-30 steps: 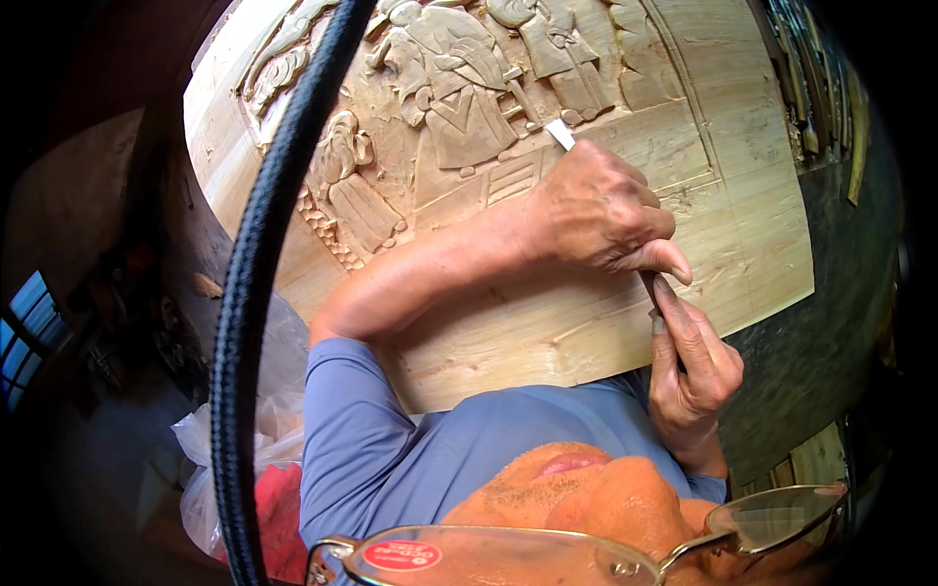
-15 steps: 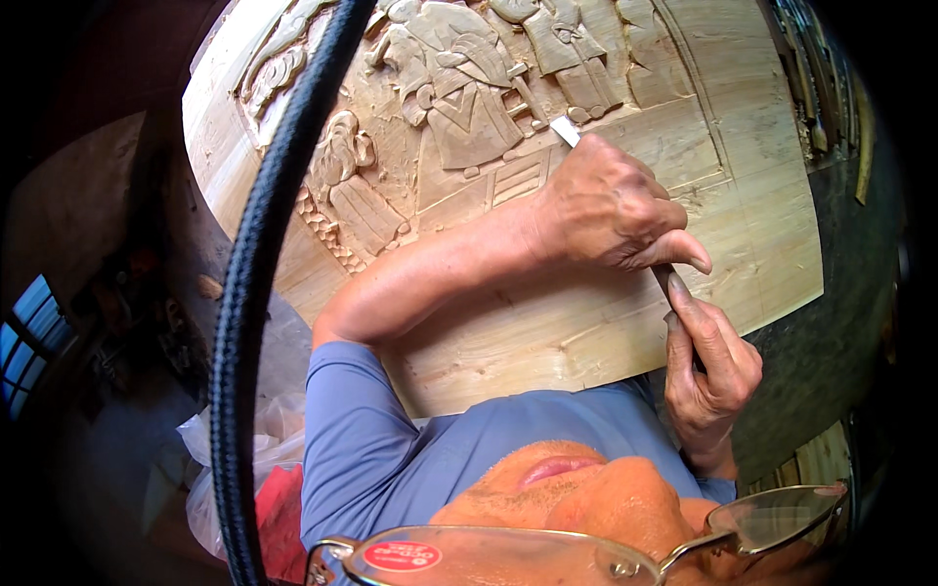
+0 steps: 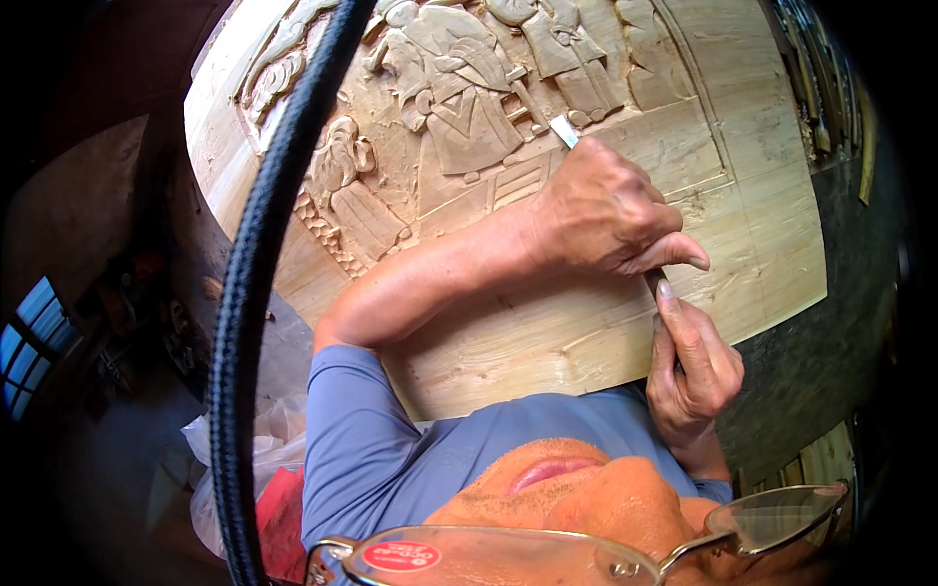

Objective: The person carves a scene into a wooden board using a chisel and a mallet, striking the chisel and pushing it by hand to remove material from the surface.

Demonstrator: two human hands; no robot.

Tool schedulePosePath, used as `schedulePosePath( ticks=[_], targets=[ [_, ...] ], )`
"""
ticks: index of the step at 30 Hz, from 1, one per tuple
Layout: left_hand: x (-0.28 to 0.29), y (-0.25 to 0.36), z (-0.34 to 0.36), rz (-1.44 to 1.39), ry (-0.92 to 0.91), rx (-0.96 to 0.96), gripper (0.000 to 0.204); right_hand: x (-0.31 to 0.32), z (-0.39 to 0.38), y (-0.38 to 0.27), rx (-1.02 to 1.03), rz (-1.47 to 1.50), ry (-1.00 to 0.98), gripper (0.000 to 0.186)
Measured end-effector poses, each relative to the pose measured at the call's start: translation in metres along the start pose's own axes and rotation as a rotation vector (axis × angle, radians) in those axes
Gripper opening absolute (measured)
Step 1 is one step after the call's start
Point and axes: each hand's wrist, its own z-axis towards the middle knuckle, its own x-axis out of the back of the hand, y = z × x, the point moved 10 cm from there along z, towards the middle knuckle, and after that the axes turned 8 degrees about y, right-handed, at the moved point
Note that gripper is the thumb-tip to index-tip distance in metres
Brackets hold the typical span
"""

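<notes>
A wood chisel (image 3: 564, 131) rests its bright flat blade on the carved wooden panel (image 3: 762, 225), just below the feet of a relief figure (image 3: 569, 59). My left hand (image 3: 614, 207) is wrapped around its shaft, low near the blade, with the thumb sticking out to the right. Lower right, my right hand (image 3: 696, 366) grips the dark handle, index finger stretched along it and thumb against it. Most of the handle is hidden by my fingers. Further relief figures, one large in the middle (image 3: 457, 88) and one at left (image 3: 357, 186), stand out from the panel.
A thick black braided cord (image 3: 256, 244) crosses the left side of the view. Long wood strips (image 3: 821, 78) lie at the far right. Beside my left elbow is a clear plastic bag (image 3: 278, 430) with something red (image 3: 281, 523). Small shavings dot the panel.
My right hand has shifted a little to the left, with its fingertips closer to my left hand. The left hand and the chisel blade have barely moved.
</notes>
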Motion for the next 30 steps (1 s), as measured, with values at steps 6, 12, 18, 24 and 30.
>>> schedulePosePath(
  ticks=[6, 12, 18, 24, 30],
  targets=[
    [-0.005, -0.003, -0.003, 0.033, -0.03, -0.001, 0.062, -0.007, -0.006, 0.006, 0.055, 0.0, 0.09, 0.048],
    [-0.007, -0.004, -0.003, 0.05, -0.043, 0.007, 0.065, -0.011, -0.012, 0.009, 0.02, 0.017, 0.114, 0.047],
    [-0.004, -0.004, -0.004, 0.039, -0.038, 0.01, 0.065, -0.015, -0.015, 0.012, 0.008, 0.038, 0.129, 0.046],
    [0.002, -0.008, -0.003, 0.086, -0.011, 0.006, 0.065, -0.026, -0.011, 0.014, 0.02, 0.073, 0.166, 0.046],
    [0.005, -0.002, -0.001, 0.031, 0.029, -0.039, 0.064, -0.017, -0.011, 0.012, 0.016, 0.057, 0.141, 0.047]
  ],
)
